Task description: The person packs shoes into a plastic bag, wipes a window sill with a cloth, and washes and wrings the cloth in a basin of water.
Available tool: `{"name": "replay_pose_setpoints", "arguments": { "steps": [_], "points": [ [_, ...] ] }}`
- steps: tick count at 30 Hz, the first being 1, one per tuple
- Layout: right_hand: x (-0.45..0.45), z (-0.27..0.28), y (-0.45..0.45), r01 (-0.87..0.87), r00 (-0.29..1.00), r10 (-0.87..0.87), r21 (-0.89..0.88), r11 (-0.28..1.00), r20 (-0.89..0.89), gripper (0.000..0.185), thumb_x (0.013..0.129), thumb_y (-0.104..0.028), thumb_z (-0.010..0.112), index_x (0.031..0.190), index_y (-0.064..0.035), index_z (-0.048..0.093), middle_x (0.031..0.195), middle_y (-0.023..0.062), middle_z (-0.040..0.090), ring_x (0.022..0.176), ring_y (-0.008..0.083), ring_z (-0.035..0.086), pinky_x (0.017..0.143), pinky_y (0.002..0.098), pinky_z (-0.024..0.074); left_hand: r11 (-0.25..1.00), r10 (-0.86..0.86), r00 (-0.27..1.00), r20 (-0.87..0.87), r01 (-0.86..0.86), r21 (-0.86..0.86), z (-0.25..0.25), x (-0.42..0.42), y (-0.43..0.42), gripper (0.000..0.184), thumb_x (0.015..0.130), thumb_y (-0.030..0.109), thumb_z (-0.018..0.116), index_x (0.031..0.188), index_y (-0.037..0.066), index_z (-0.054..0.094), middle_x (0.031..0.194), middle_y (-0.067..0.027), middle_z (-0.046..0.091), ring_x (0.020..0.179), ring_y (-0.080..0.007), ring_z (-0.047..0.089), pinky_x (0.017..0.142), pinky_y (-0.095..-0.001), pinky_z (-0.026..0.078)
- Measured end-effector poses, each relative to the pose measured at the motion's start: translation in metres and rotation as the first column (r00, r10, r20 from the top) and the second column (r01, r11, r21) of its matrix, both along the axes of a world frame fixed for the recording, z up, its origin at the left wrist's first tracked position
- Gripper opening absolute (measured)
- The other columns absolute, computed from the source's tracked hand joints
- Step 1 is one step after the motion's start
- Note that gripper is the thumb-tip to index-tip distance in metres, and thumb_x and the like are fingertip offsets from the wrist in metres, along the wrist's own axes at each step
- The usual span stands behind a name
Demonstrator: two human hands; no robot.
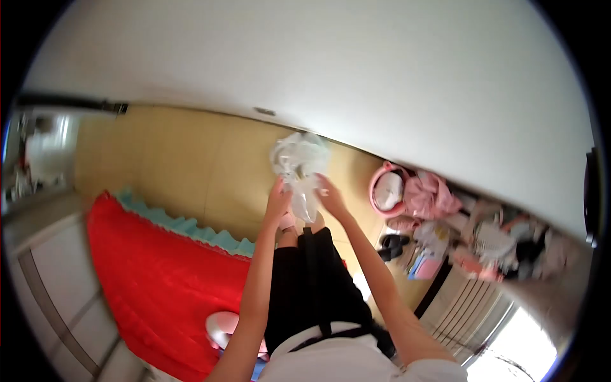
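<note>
Left hand (277, 196) and right hand (331, 196) at a clear plastic bag (301, 167) above the floor (184, 165), fingers gripping its edges, exact grip blurred, contents hard to make out.

Daylight glares from a lower-right window (519, 347); the fisheye view bends toward black edges, the hands (305, 194) seemingly motion-blurred.

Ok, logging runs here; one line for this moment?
left hand: at plastic bag; right hand: at bag; grip: blurred; red cloth: at left
</note>
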State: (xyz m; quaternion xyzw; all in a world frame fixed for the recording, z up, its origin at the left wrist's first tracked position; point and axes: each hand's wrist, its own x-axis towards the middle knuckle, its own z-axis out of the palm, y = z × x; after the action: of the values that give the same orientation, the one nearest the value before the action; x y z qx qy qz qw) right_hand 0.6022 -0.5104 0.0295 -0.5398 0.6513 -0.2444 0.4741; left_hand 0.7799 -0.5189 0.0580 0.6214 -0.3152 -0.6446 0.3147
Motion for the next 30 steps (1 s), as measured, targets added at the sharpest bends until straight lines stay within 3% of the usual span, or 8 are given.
{"name": "replay_pose_setpoints", "arguments": {
  "steps": [1,4,8,16,20,25,26,30],
  "points": [
    [0.012,0.005,0.006,-0.060,0.997,0.059,0.023,0.998,0.040,0.055,0.080,-0.007,0.055,0.131,-0.0148,0.038,0.119,0.0135,0.053,0.104,0.0273,0.053,0.088,0.0363,0.0433,0.990,-0.136,0.977,0.166,0.138,0.002,0.002,-0.002,0.004,0.056,0.079,0.013,0.056,0.129,-0.002,0.036,0.130,-0.0169,0.041,0.121,-0.0243,0.040,0.099,-0.0320,0.033],
    [0.034,0.047,0.035,-0.146,0.987,0.150,-0.059,0.988,0.066,0.066,0.078,-0.009,0.057,0.137,-0.0139,0.027,0.120,0.0208,0.047,0.108,0.0322,0.049,0.090,0.0399,0.0413,0.956,-0.102,0.814,0.571,0.238,-0.168,-0.020,-0.006,0.033,0.047,0.071,0.008,0.056,0.117,-0.001,0.049,0.112,-0.0223,0.053,0.104,-0.0362,0.050,0.092,-0.0409,0.038],
    [0.029,0.088,0.098,0.139,0.989,-0.143,-0.122,0.983,-0.028,0.047,0.078,-0.017,0.056,0.121,-0.0076,0.040,0.109,0.0192,0.054,0.094,0.0347,0.055,0.081,0.0402,0.0448,0.803,-0.342,0.543,0.767,0.592,-0.062,0.015,-0.020,0.075,0.043,0.075,0.027,0.058,0.114,0.007,0.053,0.122,-0.0207,0.044,0.115,-0.0370,0.039,0.098,-0.0451,0.030],
    [-0.054,0.114,0.248,0.359,0.931,-0.359,-0.021,0.933,-0.069,0.037,0.076,-0.017,0.056,0.109,-0.0022,0.050,0.098,0.0181,0.057,0.091,0.0325,0.057,0.078,0.0368,0.0459,0.351,-0.721,0.224,0.656,0.934,0.067,0.071,-0.100,0.177,0.050,0.073,0.028,0.061,0.120,0.013,0.049,0.132,-0.0205,0.033,0.123,-0.0379,0.030,0.100,-0.0491,0.025],
    [-0.103,0.130,0.333,0.639,0.766,-0.641,-0.042,0.768,-0.050,0.039,0.076,-0.015,0.059,0.112,-0.0015,0.050,0.096,0.0167,0.058,0.089,0.0298,0.058,0.077,0.0362,0.0461,-0.031,-0.761,-0.059,0.646,0.998,0.054,0.078,-0.171,0.212,0.049,0.070,0.027,0.063,0.117,0.013,0.052,0.128,-0.0171,0.038,0.121,-0.0360,0.031,0.099,-0.0492,0.025],
    [-0.174,0.137,0.446,0.876,0.483,-0.870,-0.034,0.482,0.097,0.035,0.080,-0.015,0.058,0.111,-0.0011,0.050,0.090,0.0132,0.061,0.083,0.0230,0.060,0.072,0.0309,0.0477,-0.472,-0.638,-0.325,0.699,0.881,-0.021,0.099,-0.311,0.285,0.033,0.071,0.026,0.063,0.102,0.016,0.060,0.119,-0.0100,0.046,0.117,-0.0316,0.034,0.098,-0.0485,0.023],
    [-0.189,0.139,0.468,0.915,0.404,-0.908,-0.039,0.402,0.111,0.034,0.081,-0.015,0.058,0.111,-0.0011,0.050,0.090,0.0126,0.061,0.083,0.0216,0.060,0.072,0.0300,0.0480,-0.520,-0.566,-0.305,0.766,0.853,-0.045,0.111,-0.338,0.309,0.029,0.072,0.026,0.062,0.098,0.014,0.062,0.112,-0.0110,0.052,0.113,-0.0326,0.041,0.095,-0.0433,0.033],
    [-0.250,0.152,0.538,0.982,0.185,-0.960,-0.006,0.188,0.208,0.029,0.083,-0.014,0.056,0.109,-0.0016,0.051,0.094,0.0127,0.060,0.084,0.0193,0.060,0.073,0.0302,0.0494,-0.701,-0.610,-0.421,0.671,0.681,-0.211,0.123,-0.445,0.390,0.028,0.075,0.024,0.059,0.098,0.009,0.062,0.106,-0.0173,0.055,0.104,-0.0346,0.048,0.090,-0.0429,0.038]
  ]
}}
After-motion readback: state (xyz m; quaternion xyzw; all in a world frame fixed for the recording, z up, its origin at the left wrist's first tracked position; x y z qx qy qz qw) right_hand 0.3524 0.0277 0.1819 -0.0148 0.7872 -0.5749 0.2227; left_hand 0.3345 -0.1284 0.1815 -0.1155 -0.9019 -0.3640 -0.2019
